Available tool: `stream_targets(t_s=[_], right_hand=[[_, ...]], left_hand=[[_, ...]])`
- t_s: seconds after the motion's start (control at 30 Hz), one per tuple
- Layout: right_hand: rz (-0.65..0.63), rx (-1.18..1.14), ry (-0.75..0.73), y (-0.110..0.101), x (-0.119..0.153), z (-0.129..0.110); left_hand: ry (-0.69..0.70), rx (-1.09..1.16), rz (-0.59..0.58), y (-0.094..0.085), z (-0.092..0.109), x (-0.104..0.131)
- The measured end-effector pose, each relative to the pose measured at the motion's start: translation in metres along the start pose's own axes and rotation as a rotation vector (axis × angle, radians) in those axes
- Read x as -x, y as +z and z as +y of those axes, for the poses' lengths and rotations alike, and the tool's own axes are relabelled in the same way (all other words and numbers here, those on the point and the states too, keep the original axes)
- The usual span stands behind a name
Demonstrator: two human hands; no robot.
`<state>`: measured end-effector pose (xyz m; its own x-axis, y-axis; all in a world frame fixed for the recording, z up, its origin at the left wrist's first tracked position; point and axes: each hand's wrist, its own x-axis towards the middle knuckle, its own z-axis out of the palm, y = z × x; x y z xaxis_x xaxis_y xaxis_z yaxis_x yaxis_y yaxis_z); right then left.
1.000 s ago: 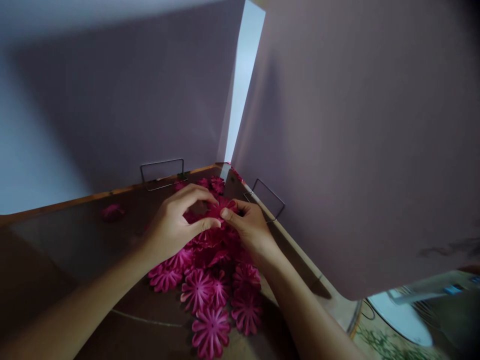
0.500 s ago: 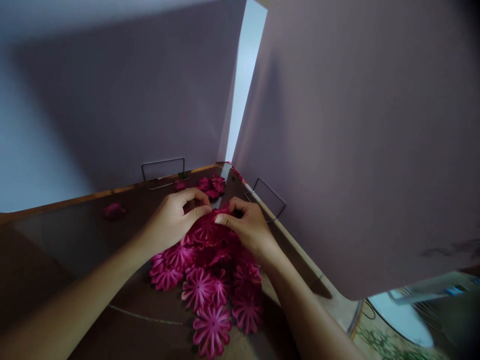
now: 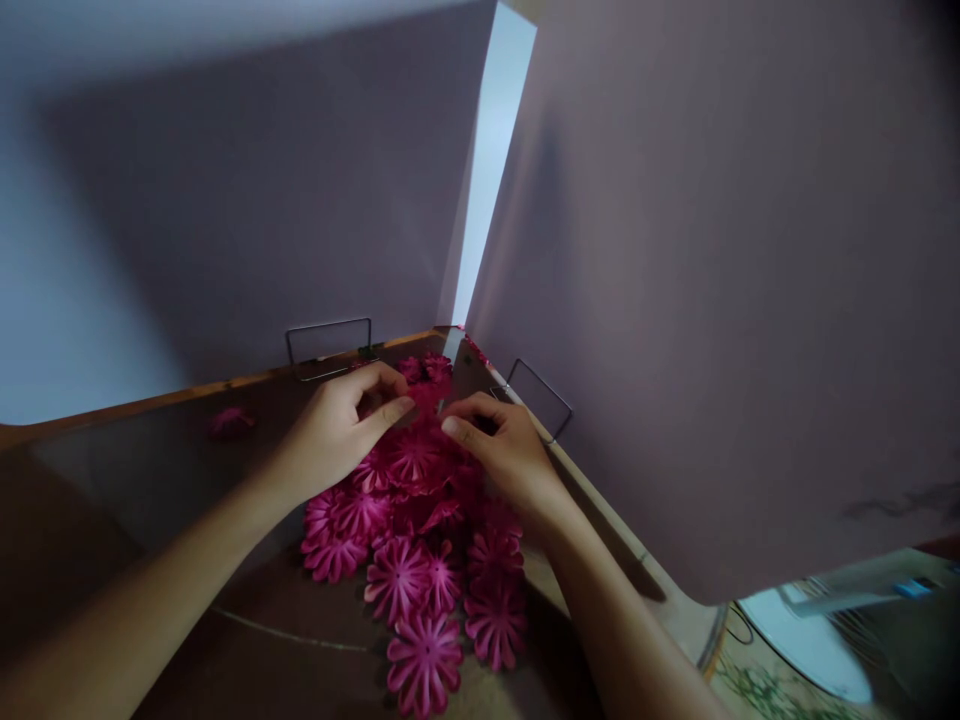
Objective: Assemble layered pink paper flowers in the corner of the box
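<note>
Several pink fabric flowers (image 3: 426, 660) lie heaped on a dark tabletop (image 3: 285, 600), overlapping one another. Above the far part of the heap, my left hand (image 3: 358, 412) pinches thumb to forefinger at the edge of a blurred pink flower (image 3: 429, 402). My right hand (image 3: 491, 432) is beside it with fingers curled and pressed together, near the same blurred flower. The fingertips of both hands are a little apart. What the right fingers hold, if anything, is too small to make out.
Tall grey panels with bent wire stands (image 3: 330, 325) rise along the table's back and right edges. One flower (image 3: 231, 422) lies alone at the left. Beyond the right edge are a white round base (image 3: 810, 650) and green sprigs (image 3: 772, 690) on the floor.
Both hands have moved slightly apart, the left one up and to the left. A pink flower now shows blurred between them, higher up than before.
</note>
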<state>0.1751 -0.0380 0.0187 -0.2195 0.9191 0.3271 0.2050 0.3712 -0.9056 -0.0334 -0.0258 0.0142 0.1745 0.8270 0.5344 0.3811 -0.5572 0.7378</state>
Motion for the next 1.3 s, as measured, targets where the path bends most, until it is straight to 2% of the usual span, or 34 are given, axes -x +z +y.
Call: stream_targets(t_s=[0.13,0.23,0.33,0.47,0.6,0.8,1.1,1.3], right_hand=[[-0.031,0.033,-0.04,0.004,0.002,-0.002],[-0.033,0.076,-0.041,0.006,0.004,-0.005],[-0.032,0.083,-0.028,0.007,0.005,-0.007],[-0.016,-0.029,0.054,0.007,0.004,-0.008],[0.008,-0.16,0.128,0.008,0.004,-0.005],[0.017,-0.179,0.102,0.01,0.003,0.0],[-0.043,-0.217,0.084,0.009,0.005,0.0],[-0.001,-0.242,0.112,0.011,0.004,-0.001]], left_hand=[[0.097,-0.138,-0.053,0.003,0.01,0.005],[0.209,-0.182,-0.096,0.005,0.013,0.007],[0.252,-0.18,-0.109,0.006,0.012,0.008],[0.169,-0.113,-0.096,0.005,0.01,0.007],[0.13,-0.103,-0.015,0.005,0.011,0.005],[0.22,-0.09,-0.003,0.009,0.009,0.006],[0.107,0.111,-0.049,0.012,0.009,0.007],[0.041,0.138,-0.031,0.01,0.007,0.004]])
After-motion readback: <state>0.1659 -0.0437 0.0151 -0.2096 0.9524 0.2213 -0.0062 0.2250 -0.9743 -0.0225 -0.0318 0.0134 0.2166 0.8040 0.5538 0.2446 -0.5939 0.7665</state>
